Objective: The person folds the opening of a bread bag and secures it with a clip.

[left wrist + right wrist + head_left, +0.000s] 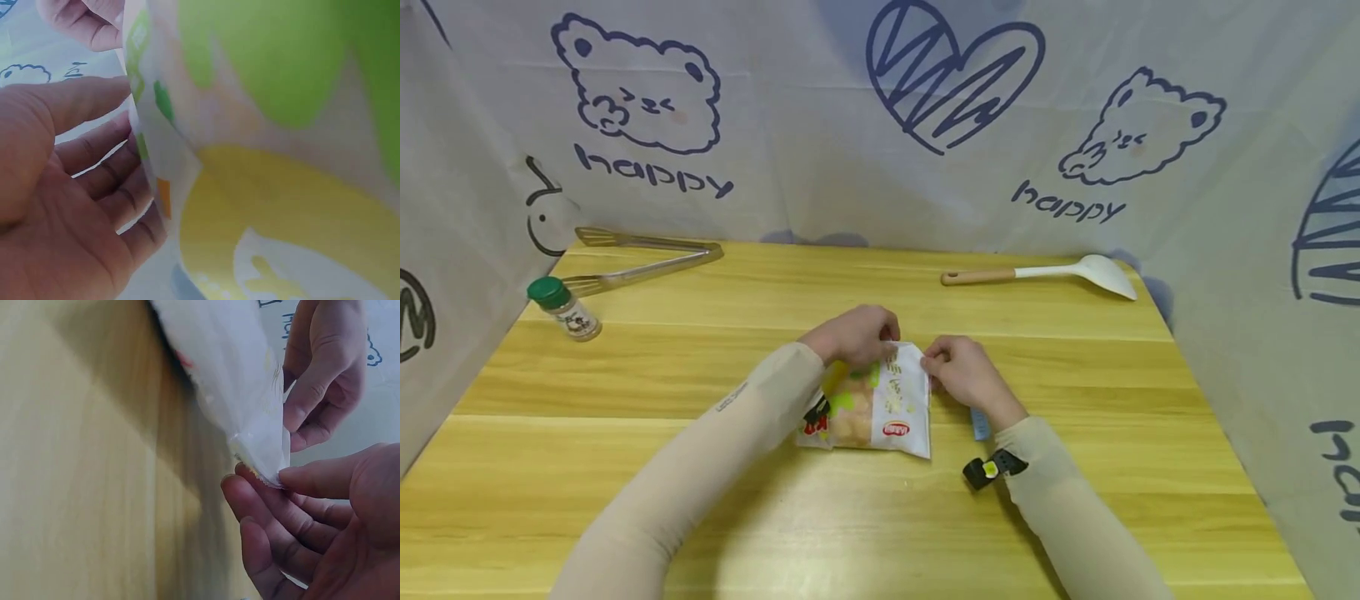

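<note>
A plastic snack bag point(901, 402) lies at the middle of the wooden table, white at its right end and see-through with green print and tan contents further left. Along its far edge my left hand point(856, 335) pinches the film between thumb and fingers. My right hand point(967, 373) pinches the far right corner. In the right wrist view, thumb and index finger of the right hand point(325, 519) meet on the crimped corner, close to the left hand point(330, 369). The bag's printed side point(281, 194) fills much of the left wrist view; the left forearm hides its left end.
Metal tongs point(655, 260) lie at the back left, beside a green-capped shaker jar point(567, 310). A white spatula with a wooden handle point(1045, 273) rests at the back right. Partly under the right wrist is a small blue item point(980, 423). Printed cloth walls point(820, 167) surround the table.
</note>
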The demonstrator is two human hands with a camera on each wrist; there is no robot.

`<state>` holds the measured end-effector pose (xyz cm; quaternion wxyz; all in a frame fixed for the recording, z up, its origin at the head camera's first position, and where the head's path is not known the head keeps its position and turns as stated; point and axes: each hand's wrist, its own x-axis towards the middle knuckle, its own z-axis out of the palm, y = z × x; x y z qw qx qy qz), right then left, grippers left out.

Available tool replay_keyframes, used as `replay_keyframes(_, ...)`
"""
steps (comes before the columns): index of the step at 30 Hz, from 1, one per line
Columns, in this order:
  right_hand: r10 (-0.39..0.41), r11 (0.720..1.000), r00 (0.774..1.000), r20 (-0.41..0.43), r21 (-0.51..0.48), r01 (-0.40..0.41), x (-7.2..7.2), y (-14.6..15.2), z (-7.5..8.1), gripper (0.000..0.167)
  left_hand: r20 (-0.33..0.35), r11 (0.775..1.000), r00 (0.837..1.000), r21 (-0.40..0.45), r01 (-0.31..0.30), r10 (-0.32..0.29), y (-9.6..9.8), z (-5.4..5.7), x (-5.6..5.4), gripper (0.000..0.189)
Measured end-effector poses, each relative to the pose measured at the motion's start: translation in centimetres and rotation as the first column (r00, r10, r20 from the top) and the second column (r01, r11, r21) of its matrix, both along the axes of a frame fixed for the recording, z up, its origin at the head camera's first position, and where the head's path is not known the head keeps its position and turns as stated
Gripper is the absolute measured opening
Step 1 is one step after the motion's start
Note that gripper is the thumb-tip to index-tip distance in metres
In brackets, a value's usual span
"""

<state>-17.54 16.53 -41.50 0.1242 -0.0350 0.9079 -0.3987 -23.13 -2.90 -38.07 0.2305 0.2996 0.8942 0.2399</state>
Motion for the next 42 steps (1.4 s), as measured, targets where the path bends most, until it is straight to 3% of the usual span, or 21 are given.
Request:
replay_keyframes(8, 0.015, 1.0, 0.997, -0.082, -0.025, -0.017, 0.8, -0.1, 1.6, 0.013, -0.042, 0.989, 0.999, 0.147, -0.025, 0.032, -0.8, 0.8, 0.6, 0.008)
replay_keyframes(15, 0.044, 0.997, 0.985, -0.166, -0.055, -0.053, 1.5, 0.0, 3.7, 0.012, 0.014, 0.951, 0.998, 0.3, -0.07, 0.069, -2.0, 1.9, 1.4, 0.012)
replay_keyframes(19, 0.054, 0.995, 0.977, -0.207, -0.068, -0.069, 1.9, 0.0, 4.9, 0.01, -0.009, 0.928, 0.997, 0.366, -0.072, 0.081, -2.7, 2.6, 2.0, 0.011)
replay_keyframes(24, 0.069, 0.993, 0.968, -0.242, -0.072, -0.089, 2.4, -0.1, 6.0, 0.009, -0.013, 0.899, 0.994, 0.428, -0.092, 0.108, -3.3, 3.1, 2.8, 0.014)
replay_keyframes(32, 0.112, 0.991, 0.949, -0.294, -0.032, -0.127, 2.9, -0.2, 7.0, 0.007, -0.057, 0.873, 0.989, 0.478, -0.095, 0.139, -4.0, 3.0, 3.8, 0.015)
replay_keyframes(35, 0.121, 0.991, 0.941, -0.317, -0.02, -0.134, 3.1, -0.3, 7.4, 0.007, -0.032, 0.841, 0.99, 0.531, -0.101, 0.138, -4.1, 2.7, 4.1, 0.014)
replay_keyframes(42, 0.136, 0.989, 0.92, -0.367, 0.001, -0.146, 3.4, -0.5, 7.9, 0.007, 0.036, 0.727, 0.994, 0.679, -0.102, 0.105, -4.0, 1.8, 4.9, 0.012)
